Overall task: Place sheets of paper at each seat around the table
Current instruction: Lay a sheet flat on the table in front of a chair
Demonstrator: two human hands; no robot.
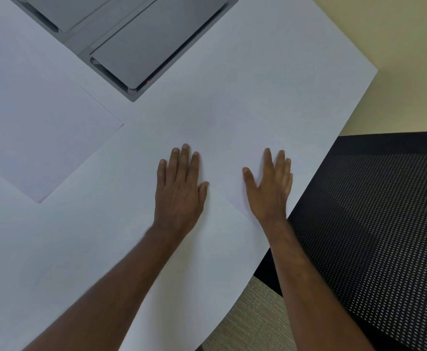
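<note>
Both hands lie flat, fingers spread, holding nothing. The left hand and the right hand press on a thin white paper sheet lying on the white table, near a black mesh chair. A white paper stack sits further left.

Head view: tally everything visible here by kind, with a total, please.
Bare hands, flat on the paper: 2 (left hand, right hand)
White paper sheet under the hands: 1
White paper stack: 1
White curved table: 1
Grey metal cable hatch: 1
Black mesh chair: 1
Total: 7
</note>
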